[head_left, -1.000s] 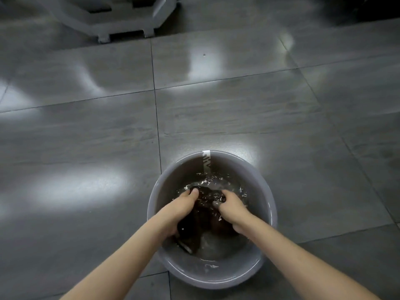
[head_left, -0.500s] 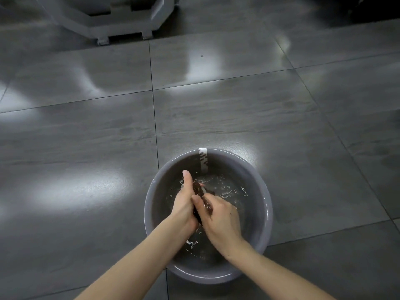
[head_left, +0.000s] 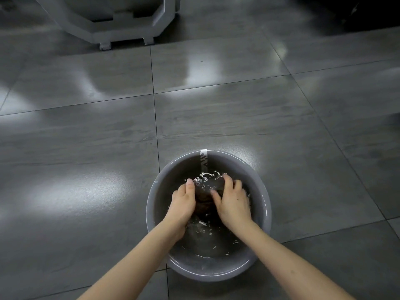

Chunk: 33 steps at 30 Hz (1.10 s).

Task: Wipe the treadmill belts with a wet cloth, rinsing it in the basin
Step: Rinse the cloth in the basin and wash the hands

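Observation:
A round grey basin (head_left: pixel 263 198) of rippling water sits on the tiled floor in the lower middle of the head view. A dark brown cloth (head_left: pixel 204 199) is bunched in the water between my hands. My left hand (head_left: pixel 183 202) grips its left side with the thumb pointing away from me. My right hand (head_left: pixel 232 201) grips its right side, fingers curled over the top of the bundle. Most of the cloth is hidden under my hands and the water.
A white strip label (head_left: pixel 203 160) runs down the basin's far inner wall. The grey base of a machine (head_left: pixel 112 22) stands on small feet at the top left. Glossy grey floor tiles (head_left: pixel 86 148) surround the basin.
My hands, pressed together over the cloth half a second ago, have spread apart and pushed the bundle down into the water. Fresh ripples show at the far side.

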Available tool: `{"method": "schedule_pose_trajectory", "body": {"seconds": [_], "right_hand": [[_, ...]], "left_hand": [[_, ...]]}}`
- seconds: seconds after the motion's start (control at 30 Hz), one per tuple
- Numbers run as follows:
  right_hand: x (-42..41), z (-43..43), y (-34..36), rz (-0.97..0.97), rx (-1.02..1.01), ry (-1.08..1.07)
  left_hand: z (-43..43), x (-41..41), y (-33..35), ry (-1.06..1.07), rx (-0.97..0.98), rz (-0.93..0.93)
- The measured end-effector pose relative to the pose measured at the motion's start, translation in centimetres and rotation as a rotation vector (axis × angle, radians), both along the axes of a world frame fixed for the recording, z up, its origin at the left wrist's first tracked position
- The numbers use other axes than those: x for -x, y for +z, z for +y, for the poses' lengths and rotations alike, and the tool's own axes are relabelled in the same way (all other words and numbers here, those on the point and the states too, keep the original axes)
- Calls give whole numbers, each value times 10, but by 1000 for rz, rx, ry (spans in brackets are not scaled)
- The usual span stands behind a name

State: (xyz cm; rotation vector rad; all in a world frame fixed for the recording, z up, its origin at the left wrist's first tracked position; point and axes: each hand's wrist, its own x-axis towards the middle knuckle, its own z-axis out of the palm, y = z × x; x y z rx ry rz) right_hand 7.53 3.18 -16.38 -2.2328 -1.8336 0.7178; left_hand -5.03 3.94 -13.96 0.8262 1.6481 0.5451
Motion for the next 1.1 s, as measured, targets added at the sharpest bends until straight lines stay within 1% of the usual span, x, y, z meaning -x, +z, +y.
{"method": "schedule_pose_trajectory", "body": {"seconds": [0.07, 0.13, 0.17, 0.2, 0.23, 0.27, 0.3, 0.37, 0.43, 0.47, 0.5, 0.53, 0.6, 0.7, 0.73, 0.77, 0.83, 0.87, 0.9, 0.97, 1.03, 1.07, 1.1], "right_hand": [[2, 0, -3, -152, 114, 204], [4, -4, -7, -258, 171, 390], [3, -4, -8, -312, 188, 411], [2, -3, -7, -352, 209, 390], [1, -2, -5, -332, 232, 337], [1, -1, -4, -234, 238, 275], [0, -1, -4, -60, 231, 213], [-1, -2, 4, 407, 188, 42], [-2, -6, 19, 884, 195, -120], [-3, -8, 25, 1055, 222, -156], [-3, -10, 29, 1137, 252, -161], [-4, -11, 33, 1155, 271, -139], [-2, -13, 37, 1110, 242, -123], [-4, -11, 37, 957, 43, -221], [-5, -11, 36, 948, -4, -246], [-6, -12, 37, 1001, -31, -281], [-7, -12, 40, 1211, -38, -427], [-5, -11, 41, 1297, -6, -525], [-2, -10, 41, 1339, 65, -612], [4, -5, 41, 1413, 295, -750], [7, 2, 43, 1536, 556, -892], [7, 6, 43, 1606, 640, -940], [6, 7, 45, 1652, 670, -966]], "left_hand": [[0, 7, 1, -109, 5, 75], [3, 15, -1, -126, -30, 99], [5, 18, 0, -129, -35, 104], [7, 20, 0, -120, -7, 106], [10, 21, 0, -116, 32, 97], [11, 20, 2, -97, 84, 63], [12, 17, 2, -78, 116, 17], [12, 11, 6, -41, 184, -102], [15, 7, 12, 46, 297, -242], [17, 8, 12, 96, 348, -315], [19, 7, 13, 144, 373, -376], [20, 7, 11, 182, 363, -415], [18, 0, 7, 219, 283, -420], [10, -12, 2, 255, 102, -326], [8, -14, 0, 270, 27, -279], [8, -13, 0, 271, -50, -217], [8, -11, 3, 251, -172, -152], [8, -10, 7, 236, -209, -163], [8, -9, 10, 203, -234, -187], [6, -8, 17, 107, -270, -232], [3, -4, 21, -11, -306, -215], [2, -3, 23, -59, -318, -201], [1, -1, 26, -94, -324, -218]]}}
